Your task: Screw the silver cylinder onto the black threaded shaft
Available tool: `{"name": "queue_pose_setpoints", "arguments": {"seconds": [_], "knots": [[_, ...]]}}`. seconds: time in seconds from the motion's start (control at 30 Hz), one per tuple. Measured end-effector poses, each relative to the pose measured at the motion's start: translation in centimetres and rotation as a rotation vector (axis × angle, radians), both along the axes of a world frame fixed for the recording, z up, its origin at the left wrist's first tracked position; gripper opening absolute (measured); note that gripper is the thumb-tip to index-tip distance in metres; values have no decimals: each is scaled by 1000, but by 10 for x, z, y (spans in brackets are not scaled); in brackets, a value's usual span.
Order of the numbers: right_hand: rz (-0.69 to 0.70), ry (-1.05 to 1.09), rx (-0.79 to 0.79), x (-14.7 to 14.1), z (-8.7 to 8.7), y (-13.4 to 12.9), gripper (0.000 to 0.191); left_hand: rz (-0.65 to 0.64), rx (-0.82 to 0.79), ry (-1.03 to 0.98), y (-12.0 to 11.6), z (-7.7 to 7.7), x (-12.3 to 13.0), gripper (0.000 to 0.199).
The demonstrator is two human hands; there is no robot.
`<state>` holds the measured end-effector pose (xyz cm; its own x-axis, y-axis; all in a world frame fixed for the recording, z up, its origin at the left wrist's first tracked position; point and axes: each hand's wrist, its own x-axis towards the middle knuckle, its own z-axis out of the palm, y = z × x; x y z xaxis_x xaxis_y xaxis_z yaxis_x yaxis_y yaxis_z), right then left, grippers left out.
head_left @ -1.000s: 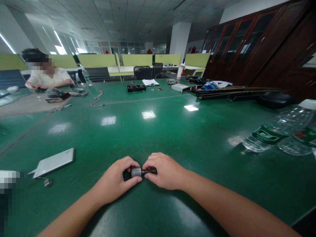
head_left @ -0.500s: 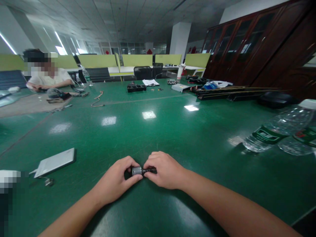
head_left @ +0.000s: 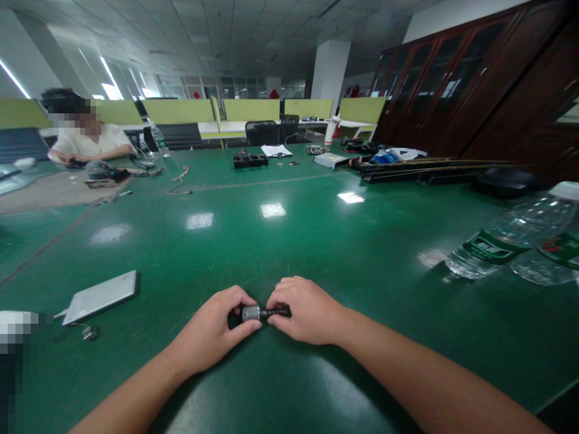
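In front of me, just over the green table [head_left: 271, 253], lies a small part made of a grey metal cylinder [head_left: 251, 313] with a thin dark ridged shaft [head_left: 270, 313] coming out of its right end; it looks like a solenoid valve. My left hand [head_left: 217, 325] is closed round the cylinder, thumb below and fingers above. The thumb and fingers of my right hand [head_left: 304, 310] pinch the shaft toward its far end. My fingers hide some of both ends.
Left of my hands are a white power bank-like slab [head_left: 102, 297] and a small metal piece [head_left: 90, 332]. Clear water bottles [head_left: 491, 247] stand at the right. Farther off are a black tray [head_left: 250, 160], long dark strips [head_left: 407, 173] and a seated person [head_left: 97, 141].
My right hand has slid slightly to the right along the shaft, so more of the shaft shows. My left hand and the cylinder have hardly moved.
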<state>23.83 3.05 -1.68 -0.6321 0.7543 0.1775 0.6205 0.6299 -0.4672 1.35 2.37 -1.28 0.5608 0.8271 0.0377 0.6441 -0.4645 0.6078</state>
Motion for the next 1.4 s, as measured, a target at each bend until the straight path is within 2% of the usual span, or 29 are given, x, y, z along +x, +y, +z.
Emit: {"name": "queue_pose_setpoints", "arguments": {"seconds": [0.37, 0.63, 1.03, 1.2, 1.4], "knots": [[-4, -110, -86, 15, 16, 3, 11, -4, -5, -9, 0, -2, -2, 15], [-80, -192, -188, 37, 23, 11, 12, 11, -6, -2, -1, -2, -2, 15], [14, -34, -156, 16, 12, 7, 12, -10, 22, -53, 1, -7, -6, 19], [-19, 114, -124, -4, -1, 1, 15, -13, 37, -85, 1, -9, -7, 19], [2, 141, -92, -9, -6, 0, 11, -16, 32, -94, 2, -5, -6, 18]]}}
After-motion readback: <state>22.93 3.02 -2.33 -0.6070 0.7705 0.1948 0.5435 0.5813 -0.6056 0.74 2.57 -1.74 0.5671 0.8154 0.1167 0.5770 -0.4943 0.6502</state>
